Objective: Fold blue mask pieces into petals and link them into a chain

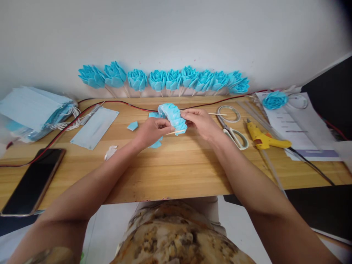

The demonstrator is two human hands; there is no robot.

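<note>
My left hand (154, 129) is closed, thumb and fingers pinching the near end of a light-blue pleated petal strip (173, 114). A short pale stick (179, 131) pokes out by the left thumb. My right hand (198, 121) pinches the strip's right side between thumb and fingers. The strip arches between both hands, just above the table. Another thin pale stick (217, 114) shows beyond my right hand; I cannot tell whether that hand holds it. Blue scraps (156, 144) lie under and beside my left hand, with one cut piece (132, 126) farther left.
Several blue flowers on sticks (157, 80) lean along the wall. At right are scissors (238, 139), a roll of tape (228, 114), a yellow glue gun (265, 140) and a blue flower (275, 100) on paper. Face masks (35, 106), a flat mask (95, 126) and a phone (34, 181) occupy the left.
</note>
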